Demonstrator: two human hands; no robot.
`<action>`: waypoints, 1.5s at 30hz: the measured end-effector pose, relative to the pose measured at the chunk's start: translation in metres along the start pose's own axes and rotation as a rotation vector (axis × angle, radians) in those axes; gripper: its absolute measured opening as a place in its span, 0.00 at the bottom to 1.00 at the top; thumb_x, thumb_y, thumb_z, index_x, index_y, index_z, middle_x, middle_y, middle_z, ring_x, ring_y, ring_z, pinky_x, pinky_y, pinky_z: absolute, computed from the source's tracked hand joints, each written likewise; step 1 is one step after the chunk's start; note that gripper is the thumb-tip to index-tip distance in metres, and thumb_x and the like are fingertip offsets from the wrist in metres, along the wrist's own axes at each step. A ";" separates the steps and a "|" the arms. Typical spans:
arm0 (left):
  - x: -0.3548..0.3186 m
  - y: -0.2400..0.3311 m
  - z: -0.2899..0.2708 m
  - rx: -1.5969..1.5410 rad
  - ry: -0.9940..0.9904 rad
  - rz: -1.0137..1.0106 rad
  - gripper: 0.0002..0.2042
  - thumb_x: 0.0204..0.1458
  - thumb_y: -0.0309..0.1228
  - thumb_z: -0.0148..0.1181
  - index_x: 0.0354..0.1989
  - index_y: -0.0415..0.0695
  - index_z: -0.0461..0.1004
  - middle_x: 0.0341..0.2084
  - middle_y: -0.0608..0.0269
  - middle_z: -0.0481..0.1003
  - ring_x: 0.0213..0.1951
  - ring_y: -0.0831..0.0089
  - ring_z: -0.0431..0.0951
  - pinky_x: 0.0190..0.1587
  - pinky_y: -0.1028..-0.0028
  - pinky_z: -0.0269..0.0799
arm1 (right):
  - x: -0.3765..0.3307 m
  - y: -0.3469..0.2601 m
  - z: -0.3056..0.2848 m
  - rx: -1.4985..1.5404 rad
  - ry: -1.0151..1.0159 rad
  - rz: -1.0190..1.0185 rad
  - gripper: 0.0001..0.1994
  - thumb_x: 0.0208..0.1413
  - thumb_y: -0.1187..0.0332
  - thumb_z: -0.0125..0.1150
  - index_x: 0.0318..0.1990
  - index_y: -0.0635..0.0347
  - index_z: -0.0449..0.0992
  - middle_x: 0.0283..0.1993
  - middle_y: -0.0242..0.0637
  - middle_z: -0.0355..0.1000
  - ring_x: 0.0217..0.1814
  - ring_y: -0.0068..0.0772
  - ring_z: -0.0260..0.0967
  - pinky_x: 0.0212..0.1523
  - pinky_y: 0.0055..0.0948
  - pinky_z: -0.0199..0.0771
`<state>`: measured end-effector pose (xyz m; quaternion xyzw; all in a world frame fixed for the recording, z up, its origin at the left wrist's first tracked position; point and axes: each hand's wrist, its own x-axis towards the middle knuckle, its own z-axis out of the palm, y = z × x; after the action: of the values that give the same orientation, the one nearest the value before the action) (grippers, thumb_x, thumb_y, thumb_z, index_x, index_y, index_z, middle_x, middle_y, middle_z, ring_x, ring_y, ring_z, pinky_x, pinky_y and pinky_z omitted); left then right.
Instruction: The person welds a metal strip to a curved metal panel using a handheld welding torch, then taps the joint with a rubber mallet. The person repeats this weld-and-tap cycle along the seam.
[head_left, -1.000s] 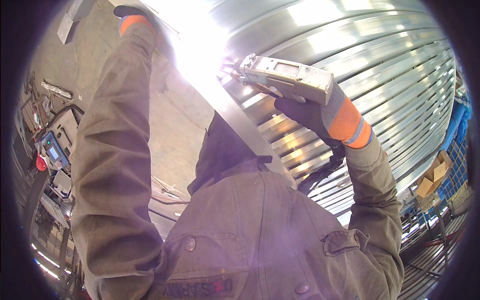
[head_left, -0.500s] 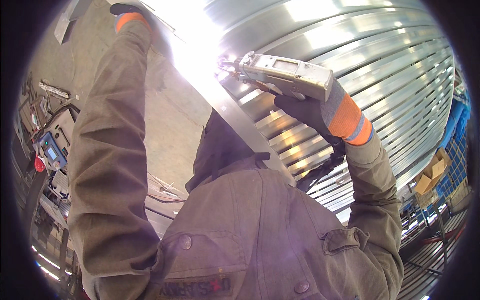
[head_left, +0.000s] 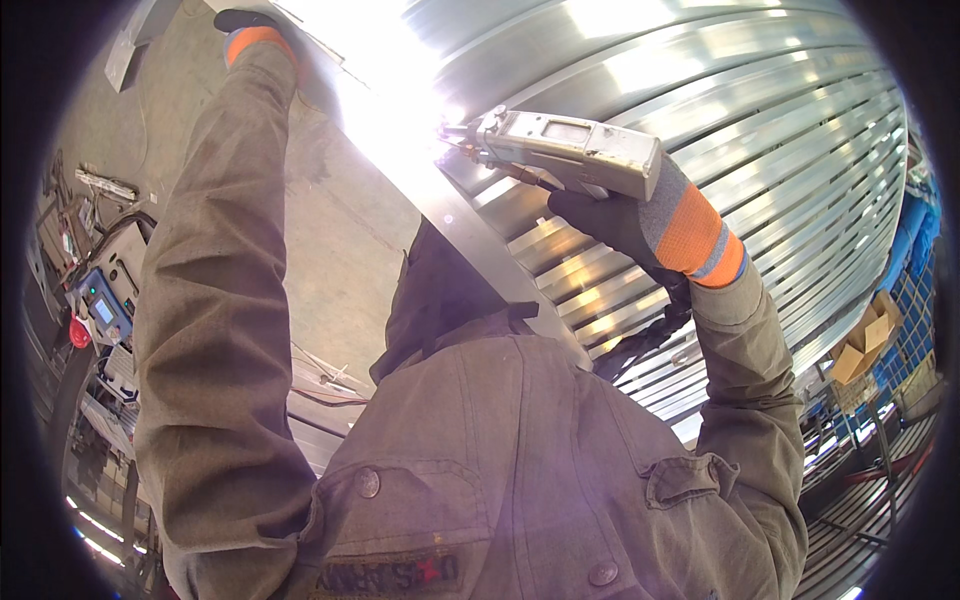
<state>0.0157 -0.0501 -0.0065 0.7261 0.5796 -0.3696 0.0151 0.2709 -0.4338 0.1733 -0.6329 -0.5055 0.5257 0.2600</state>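
In my gloved right hand [head_left: 615,225] is a boxy, silver handheld welding gun [head_left: 580,150], the dark fingers wrapped round its grip. Its copper-coloured nozzle end points left, at a bright glare on the edge of a long flat metal bar [head_left: 475,245]. The bar runs diagonally beside a panel of shiny parallel metal slats [head_left: 690,110]. At the upper left, my left hand [head_left: 255,28], in a dark glove with an orange cuff, is by the far part of the bar; its fingers are mostly hidden. White light washes out the spot where the nozzle meets the metal.
A dark cable [head_left: 650,335] hangs below the welding gun. To the left stand a blue machine with a small screen [head_left: 103,308] and a red round object [head_left: 79,332]. Cardboard boxes [head_left: 868,338] and a blue mesh crate [head_left: 905,350] are at the right. Concrete floor [head_left: 340,215] shows left of the bar.
My left forearm and hand have shifted slightly left. The welding gun has moved very slightly left and down, its nozzle still at the glare.
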 end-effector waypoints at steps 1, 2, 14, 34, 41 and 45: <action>0.000 0.001 0.000 -0.005 0.006 0.003 0.25 0.69 0.43 0.48 0.71 0.47 0.69 0.65 0.61 0.75 0.66 0.66 0.74 0.66 0.70 0.69 | 0.000 -0.001 0.000 0.014 0.004 -0.011 0.22 0.59 0.68 0.71 0.60 0.62 0.78 0.42 0.38 0.82 0.39 0.27 0.78 0.40 0.29 0.81; -0.001 0.000 0.000 0.014 0.003 0.009 0.25 0.69 0.43 0.48 0.71 0.47 0.69 0.65 0.61 0.75 0.66 0.66 0.74 0.66 0.70 0.69 | -0.001 -0.001 0.000 0.029 0.008 -0.022 0.22 0.59 0.68 0.71 0.60 0.62 0.78 0.43 0.38 0.82 0.39 0.27 0.78 0.41 0.29 0.81; -0.007 0.000 -0.002 0.081 0.012 0.045 0.26 0.68 0.44 0.49 0.71 0.48 0.69 0.66 0.62 0.74 0.66 0.66 0.74 0.66 0.70 0.69 | -0.002 0.000 0.001 -0.059 0.010 -0.092 0.22 0.60 0.70 0.69 0.62 0.58 0.77 0.51 0.39 0.82 0.48 0.31 0.81 0.50 0.32 0.84; -0.021 0.005 -0.012 0.232 0.013 0.104 0.27 0.66 0.45 0.52 0.72 0.50 0.69 0.67 0.63 0.73 0.67 0.67 0.73 0.66 0.69 0.69 | 0.003 -0.013 -0.006 -0.044 -0.049 0.011 0.22 0.58 0.67 0.71 0.61 0.56 0.79 0.46 0.40 0.83 0.44 0.31 0.82 0.45 0.31 0.84; -0.028 0.007 -0.015 0.350 -0.002 0.140 0.27 0.66 0.45 0.53 0.72 0.50 0.69 0.67 0.64 0.73 0.67 0.67 0.73 0.66 0.69 0.69 | 0.006 -0.025 -0.014 -0.018 -0.076 0.124 0.23 0.57 0.66 0.71 0.60 0.55 0.79 0.45 0.40 0.84 0.43 0.31 0.82 0.43 0.31 0.84; -0.021 0.004 -0.011 0.476 -0.023 0.176 0.27 0.66 0.46 0.54 0.72 0.51 0.69 0.68 0.64 0.73 0.67 0.68 0.73 0.66 0.69 0.69 | 0.005 -0.013 -0.016 -0.153 -0.098 0.194 0.23 0.57 0.64 0.71 0.60 0.54 0.79 0.45 0.40 0.84 0.43 0.32 0.83 0.43 0.31 0.84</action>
<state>0.0243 -0.0638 0.0117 0.7526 0.4106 -0.5011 -0.1174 0.2808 -0.4210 0.1876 -0.6702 -0.4928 0.5385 0.1339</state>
